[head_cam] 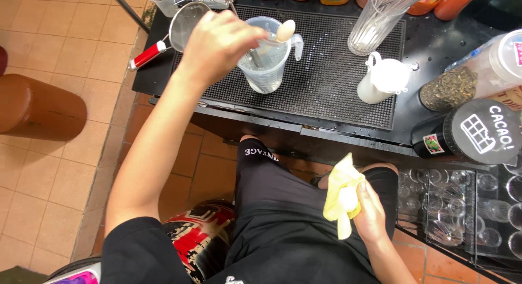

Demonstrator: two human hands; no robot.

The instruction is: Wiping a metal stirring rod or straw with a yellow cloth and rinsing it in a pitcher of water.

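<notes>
Looking down from the head camera, the left hand (217,42) reaches over a clear plastic measuring jug (266,55) that stands on a black rubber mat (331,83) on the dark surface (435,50). Its fingers are curled together on the handle of a spoon (285,30) with a pale bowl end, which pokes up above the jug's rim while the stem goes down inside. The jug holds a little clear liquid at its bottom.

Down by the lap, the right hand (370,210) has its fingers clamped on a crumpled yellow cloth (341,194), well apart from the jug and below the edge of the surface.

Just left of the jug a metal strainer (185,24) with a red and white handle lies partly on the mat. To the right on the mat stands a small white pitcher (383,80), and behind it a tall clear ribbed glass (378,20). Farther right lie a clear jar of dark dried leaves (462,83) and a black round tin (478,132). Under the surface, racks of upturned glasses (451,208) show beside the right hand.
</notes>
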